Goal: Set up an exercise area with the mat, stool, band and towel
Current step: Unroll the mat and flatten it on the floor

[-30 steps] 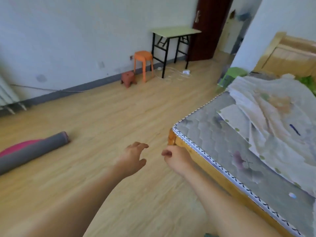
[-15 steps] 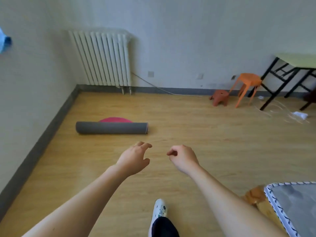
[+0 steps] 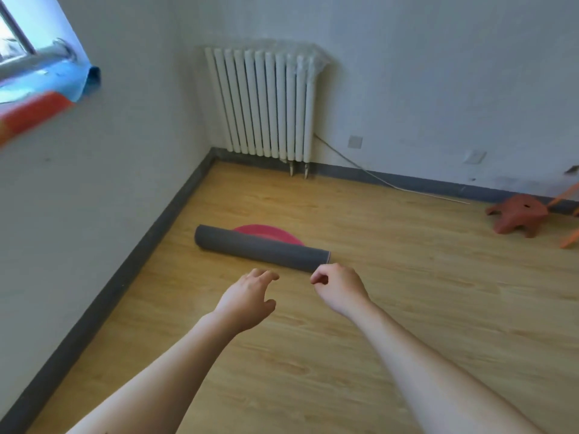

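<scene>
The mat was seen rolled into a dark grey, matte cylinder, laid on the glossy wood-grain floor near the grey skirting, with a flat pink round object just behind it. The left hand was held loosely open and empty; the right hand was loosely curled, nothing gripped.

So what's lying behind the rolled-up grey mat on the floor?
A flat pink-red round thing lies on the floor just behind the rolled grey mat. Only its far arc shows; the roll covers its near part, so what it is can't be told.
</scene>
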A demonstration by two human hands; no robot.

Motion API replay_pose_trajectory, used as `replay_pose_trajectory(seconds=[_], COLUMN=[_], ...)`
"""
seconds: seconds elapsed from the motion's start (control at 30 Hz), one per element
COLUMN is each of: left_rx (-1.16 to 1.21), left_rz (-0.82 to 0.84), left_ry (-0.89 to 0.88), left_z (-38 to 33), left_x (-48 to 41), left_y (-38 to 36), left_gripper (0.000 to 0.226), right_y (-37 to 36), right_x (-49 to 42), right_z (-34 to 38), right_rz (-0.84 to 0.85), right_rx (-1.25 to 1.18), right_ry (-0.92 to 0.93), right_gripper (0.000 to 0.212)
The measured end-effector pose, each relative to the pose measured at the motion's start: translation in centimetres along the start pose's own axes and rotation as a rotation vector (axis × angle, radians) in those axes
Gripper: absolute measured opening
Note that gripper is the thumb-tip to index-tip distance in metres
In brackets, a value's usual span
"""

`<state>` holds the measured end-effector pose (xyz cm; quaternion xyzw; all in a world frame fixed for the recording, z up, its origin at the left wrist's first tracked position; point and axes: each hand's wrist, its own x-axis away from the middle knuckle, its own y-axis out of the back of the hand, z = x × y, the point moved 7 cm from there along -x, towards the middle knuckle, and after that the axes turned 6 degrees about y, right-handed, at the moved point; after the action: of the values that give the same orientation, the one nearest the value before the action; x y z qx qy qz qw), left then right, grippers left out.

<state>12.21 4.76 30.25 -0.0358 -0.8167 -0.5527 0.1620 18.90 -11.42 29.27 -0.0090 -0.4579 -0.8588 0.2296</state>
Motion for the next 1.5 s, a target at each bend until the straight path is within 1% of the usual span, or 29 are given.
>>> replay_pose_trajectory(seconds=[0.07,0.2,0.33,0.5,0.6,0.7,0.77,0.87,0.97,1.1,1.37,1.5], left_rx=[-0.006,0.009,0.003,0.008,0.014,-0.021,-0.025,-0.04,-0.075,-0.107,-0.173,-0.209], left_rz=[-0.001,-0.01,0.011,0.069,0.124,0.163,0.192,0.255,0.29,0.279,0.425,0.453], left_ry=[0.035,0.081,0.051,-0.014,-0.027,-0.048,-0.055,-0.067,-0.088,-0.106,-0.052,-0.072], left_z=[2.0,5.4,8.9,15.1,20.1,24.1,26.3,28.1,29.4,31.8,37.9,39.3], left_x=[-2.6,-7.8,-15.2,-27.0,-33.9,-40.3,-44.9,-50.6,-55.6,-62.4,-73.6,-76.7], left_y=[1.1,3.2,5.0,8.3,10.3,10.9,10.0,6.8,2.5,-4.4,-23.9,-30.6], left_gripper=[0.054,0.054,0.056,0.055,0.054,0.054,0.054,0.054,0.055,0.055,0.059,0.061], right_y=[-0.5,-0.3,-0.8,-3.0,-5.5,-7.6,-9.7,-13.0,-16.7,-22.9,-38.3,-43.6], right_x=[-3.8,-10.2,-17.6,-28.9,-35.7,-41.7,-46.0,-51.1,-55.9,-61.8,-69.6,-71.7], right_z=[1.2,3.6,5.0,6.7,8.2,9.8,10.1,8.8,6.0,0.2,-13.6,-17.8], right_rz=[0.052,0.082,0.077,0.052,0.086,0.091,0.097,0.106,0.115,0.111,0.209,0.258], right_rx=[-0.006,0.03,0.032,0.0,-0.037,-0.04,-0.045,-0.059,-0.015,0.038,0.118,0.17], right_ry=[0.02,0.059,0.034,-0.089,-0.192,-0.254,-0.272,-0.336,-0.36,-0.374,-0.379,-0.385], right_gripper=[0.022,0.024,0.025,0.026,0.023,0.022,0.023,0.024,0.025,0.026,0.026,0.037])
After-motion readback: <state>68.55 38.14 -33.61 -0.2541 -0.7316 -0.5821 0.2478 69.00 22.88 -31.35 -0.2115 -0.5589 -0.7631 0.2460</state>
